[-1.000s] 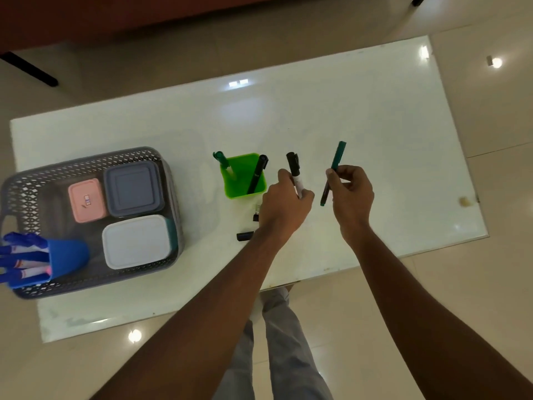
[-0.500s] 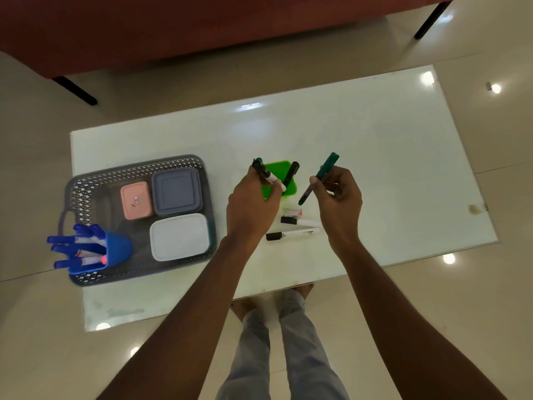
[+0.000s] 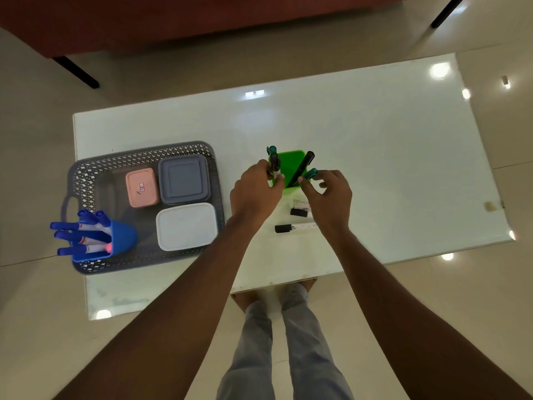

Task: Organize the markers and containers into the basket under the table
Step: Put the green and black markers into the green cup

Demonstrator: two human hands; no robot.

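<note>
A green cup (image 3: 290,163) stands mid-table with a green marker (image 3: 271,150) and a black marker (image 3: 304,166) in it. My left hand (image 3: 255,192) holds a black-capped marker (image 3: 275,166) at the cup's left rim. My right hand (image 3: 328,194) pinches a teal marker (image 3: 311,173) at the cup's right rim. Two black-capped markers (image 3: 295,227) lie on the table just below the cup. A grey basket (image 3: 86,174) at the left holds a pink box (image 3: 142,187), a grey box (image 3: 183,179), a white box (image 3: 187,226) and a blue cup of blue markers (image 3: 95,236).
The white glass table (image 3: 375,154) stretches bare to the right. A small scrap (image 3: 489,206) lies near its right edge. A red-brown sofa (image 3: 173,18) with black legs stands beyond the table. My legs and feet (image 3: 274,327) show below the near edge.
Both hands have moved in to the green cup, carrying their markers down to its rim. The view has shifted, so the table and basket sit further right in frame.
</note>
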